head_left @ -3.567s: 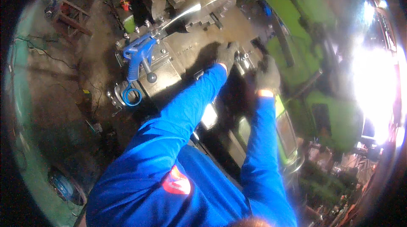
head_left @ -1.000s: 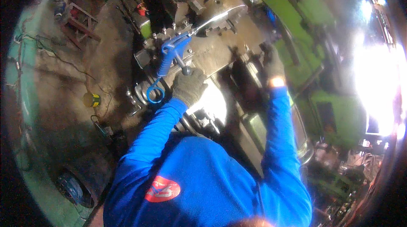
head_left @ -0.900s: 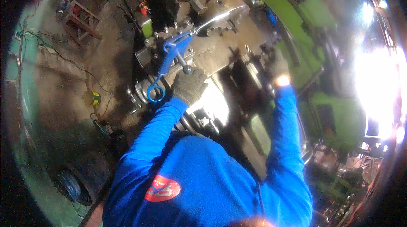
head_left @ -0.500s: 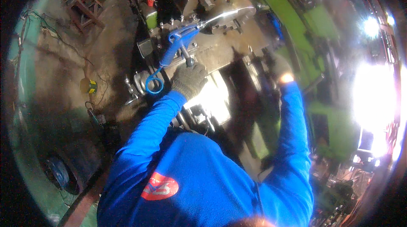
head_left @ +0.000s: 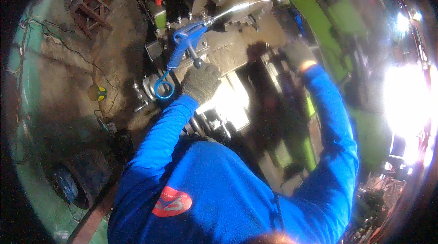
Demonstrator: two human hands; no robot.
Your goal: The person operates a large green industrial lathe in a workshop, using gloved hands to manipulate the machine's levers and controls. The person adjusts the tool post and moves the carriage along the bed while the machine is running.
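My left hand [head_left: 202, 82], in a dark knitted glove, is closed at the black knob end of a short metal lever [head_left: 194, 55] on a lathe's tool post. Just beyond it, a blue air blow gun [head_left: 186, 39] lies across the post. Its long nozzle points toward the round metal chuck [head_left: 248, 2], and a coiled blue hose [head_left: 164, 90] hangs from its handle. My right hand [head_left: 296, 54], also gloved, is over the right side of the machine beside metal parts [head_left: 272, 70]. Its fingers are dim and blurred, so I cannot make out what they touch.
The green lathe bed [head_left: 303, 9] curves past on the far right. Crank handles [head_left: 142, 96] stick out at the left. A rusty metal stand [head_left: 90, 13], a yellow-and-green can [head_left: 96, 92] and a loose cable are on the floor. Strong light glares at the right.
My right hand has shifted slightly up and left, and its elbow has swung outward to the right. My left hand stays at the lever; the blow gun appears unmoved on the tool post.
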